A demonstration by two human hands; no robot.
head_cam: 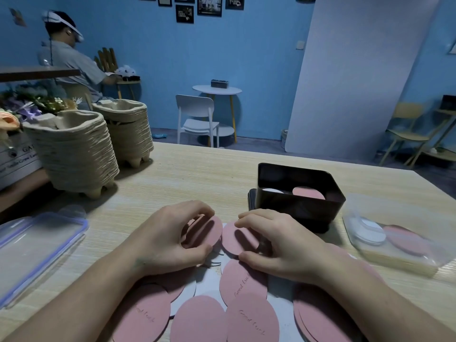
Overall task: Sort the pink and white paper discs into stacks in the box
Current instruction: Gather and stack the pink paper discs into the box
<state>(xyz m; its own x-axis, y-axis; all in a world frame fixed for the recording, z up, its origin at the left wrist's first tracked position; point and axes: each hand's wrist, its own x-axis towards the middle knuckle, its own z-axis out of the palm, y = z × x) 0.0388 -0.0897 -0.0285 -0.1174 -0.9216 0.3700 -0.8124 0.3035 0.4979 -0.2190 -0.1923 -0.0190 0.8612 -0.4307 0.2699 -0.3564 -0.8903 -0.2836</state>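
Note:
Several pink paper discs [199,319] and white discs [209,277] lie overlapping on the table's near edge. My left hand [170,238] curls its fingers and thumb round one pink disc [208,230]. Beside it, my right hand [278,240] pinches another pink disc [238,240] between fingers and thumb. The black box [299,208] stands just behind my right hand; inside it lie a white stack [272,190] on the left and a pink stack [308,193] on the right.
A clear plastic tray [394,240] with a white and a pink disc sits at the right. A clear lid [37,248] lies at the left. Two stacks of pulp trays [74,154] stand back left. Another person sits at a far table.

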